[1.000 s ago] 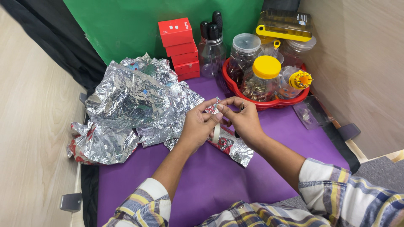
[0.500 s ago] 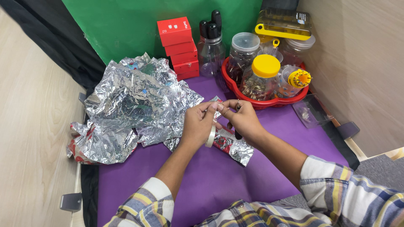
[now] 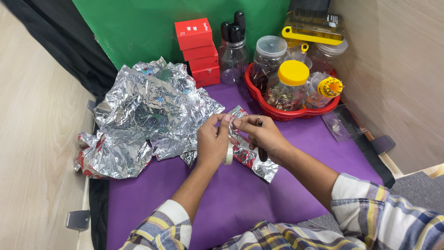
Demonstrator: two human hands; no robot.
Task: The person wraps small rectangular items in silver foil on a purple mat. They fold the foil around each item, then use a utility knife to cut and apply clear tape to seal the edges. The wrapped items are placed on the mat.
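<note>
- While both hands meet over the middle of the bench, the left hand (image 3: 213, 141) has its grip closed on a small white roll of tape (image 3: 228, 153), thumb and fingertips pinching what looks like the tape's free end at the top.
- The right hand (image 3: 260, 135) has its grip closed too: fingertips meet the left's at the same spot, and a slim dark tool (image 3: 262, 149), perhaps scissors, is tucked in the palm.
- Just under the hands lies a narrow bundle wrapped in crinkled silver foil (image 3: 252, 159), on the purple mat (image 3: 240, 203).
- Judged step: freeing a length of tape; cutting it needs a taut pull.
- At ten o'clock a heap of crumpled silver foil sheets (image 3: 143, 109); at one o'clock a red round tray of jars (image 3: 296, 113).
</note>
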